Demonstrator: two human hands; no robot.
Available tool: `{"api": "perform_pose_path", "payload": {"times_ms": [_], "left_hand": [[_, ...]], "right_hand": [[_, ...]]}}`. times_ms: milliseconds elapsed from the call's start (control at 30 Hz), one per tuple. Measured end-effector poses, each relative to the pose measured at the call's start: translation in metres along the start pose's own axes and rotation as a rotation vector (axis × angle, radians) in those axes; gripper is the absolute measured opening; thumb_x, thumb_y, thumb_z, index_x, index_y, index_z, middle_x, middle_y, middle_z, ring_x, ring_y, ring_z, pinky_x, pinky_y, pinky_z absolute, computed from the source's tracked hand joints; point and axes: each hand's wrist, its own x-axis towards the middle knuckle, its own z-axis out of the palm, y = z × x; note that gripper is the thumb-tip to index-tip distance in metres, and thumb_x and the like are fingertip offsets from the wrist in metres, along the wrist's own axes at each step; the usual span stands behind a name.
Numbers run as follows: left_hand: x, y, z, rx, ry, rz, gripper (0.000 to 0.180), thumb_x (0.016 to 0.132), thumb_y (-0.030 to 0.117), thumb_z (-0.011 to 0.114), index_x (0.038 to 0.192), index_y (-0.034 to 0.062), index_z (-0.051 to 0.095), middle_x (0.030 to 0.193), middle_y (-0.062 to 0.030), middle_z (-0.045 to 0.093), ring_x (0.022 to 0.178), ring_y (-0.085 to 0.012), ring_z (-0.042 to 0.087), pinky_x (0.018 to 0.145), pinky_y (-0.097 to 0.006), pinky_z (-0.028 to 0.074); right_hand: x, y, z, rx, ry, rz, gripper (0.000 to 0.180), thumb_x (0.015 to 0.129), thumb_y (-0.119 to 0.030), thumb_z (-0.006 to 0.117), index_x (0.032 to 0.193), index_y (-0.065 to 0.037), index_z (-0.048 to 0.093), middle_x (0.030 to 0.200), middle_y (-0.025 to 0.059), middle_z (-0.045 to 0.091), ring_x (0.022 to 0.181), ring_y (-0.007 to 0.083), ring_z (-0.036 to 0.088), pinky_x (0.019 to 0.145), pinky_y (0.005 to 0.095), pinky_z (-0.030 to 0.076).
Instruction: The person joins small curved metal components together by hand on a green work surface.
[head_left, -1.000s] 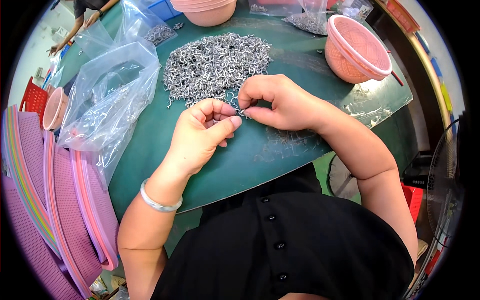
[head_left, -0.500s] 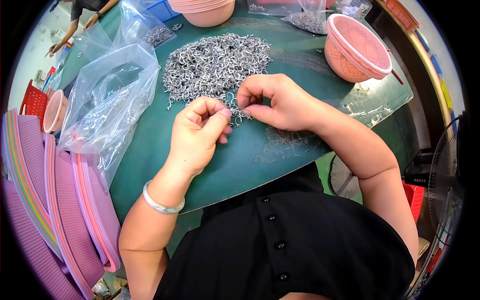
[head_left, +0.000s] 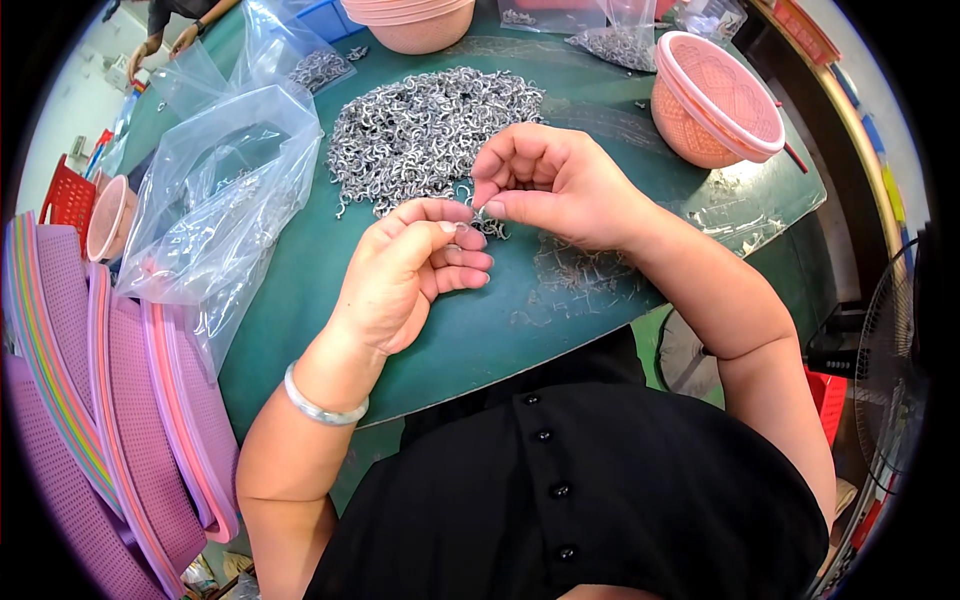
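Both hands meet at centre frame — left hand (head_left: 415,265) and right hand (head_left: 545,185) each pinched on small metal hooks (head_left: 478,218), just below the hook pile (head_left: 425,135).

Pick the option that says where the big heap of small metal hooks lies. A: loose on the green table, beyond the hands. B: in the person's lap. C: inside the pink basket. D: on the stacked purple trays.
A: the heap of metal hooks lies bare on the green table, just beyond the left hand and right hand.
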Motion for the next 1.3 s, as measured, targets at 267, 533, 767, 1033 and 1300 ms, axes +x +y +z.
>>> {"api": "perform_pose_path", "payload": {"times_ms": [267, 533, 767, 1033, 1300], "left_hand": [[0.001, -0.0056, 0.0023, -0.098, -0.081, -0.043, 0.02, 0.086, 0.004, 0.044, 0.099, -0.0053, 0.056, 0.092, -0.0156, 0.061, 0.079, -0.0233, 0.062, 0.072, -0.033, 0.054], [0.0013, -0.0048, 0.0048, -0.158, -0.076, -0.074, 0.021, 0.089, 0.015, 0.05, 0.096, -0.0033, 0.06, 0.085, -0.0129, 0.064, 0.073, -0.0203, 0.064, 0.064, -0.027, 0.054], [0.002, -0.0074, 0.0028, -0.073, -0.035, -0.087, 0.023, 0.088, 0.022, 0.056, 0.09, -0.0003, 0.061, 0.078, -0.0088, 0.063, 0.066, -0.0162, 0.062, 0.058, -0.025, 0.052], [0.0011, -0.0036, 0.0048, -0.181, -0.03, -0.087, 0.017, 0.086, 0.016, 0.058, 0.088, -0.0004, 0.061, 0.074, -0.0078, 0.062, 0.062, -0.0144, 0.06, 0.052, -0.022, 0.049], [-0.0005, -0.0018, 0.0027, -0.119, 0.004, -0.07, 0.015, 0.087, 0.014, 0.054, 0.087, 0.0001, 0.06, 0.075, -0.0071, 0.061, 0.062, -0.0146, 0.059, 0.053, -0.023, 0.048]], "right_hand": [[0.0011, -0.0015, -0.0019, 0.182, -0.001, 0.047, 0.023, 0.078, 0.001, 0.061, 0.1, 0.002, 0.053, 0.087, 0.0101, 0.064, 0.081, 0.0115, 0.06, 0.076, 0.0238, 0.047], [0.0021, 0.0003, -0.0033, 0.297, 0.005, 0.115, 0.026, 0.079, 0.0, 0.061, 0.103, 0.002, 0.055, 0.088, 0.0101, 0.065, 0.084, 0.012, 0.061, 0.077, 0.0243, 0.048], [0.0002, 0.0005, 0.0018, 0.192, 0.015, 0.069, 0.025, 0.078, -0.002, 0.063, 0.102, 0.002, 0.057, 0.088, 0.008, 0.065, 0.083, 0.01, 0.06, 0.077, 0.0234, 0.047], [0.0005, 0.0027, 0.0002, 0.169, 0.007, 0.025, 0.025, 0.078, 0.0, 0.061, 0.103, 0.001, 0.057, 0.086, 0.0057, 0.063, 0.082, 0.0089, 0.058, 0.077, 0.0234, 0.046], [-0.0019, 0.0049, 0.002, -0.258, 0.014, -0.27, 0.026, 0.075, 0.004, 0.058, 0.101, -0.002, 0.058, 0.084, 0.0032, 0.062, 0.081, 0.0085, 0.058, 0.074, 0.0246, 0.047]]}}
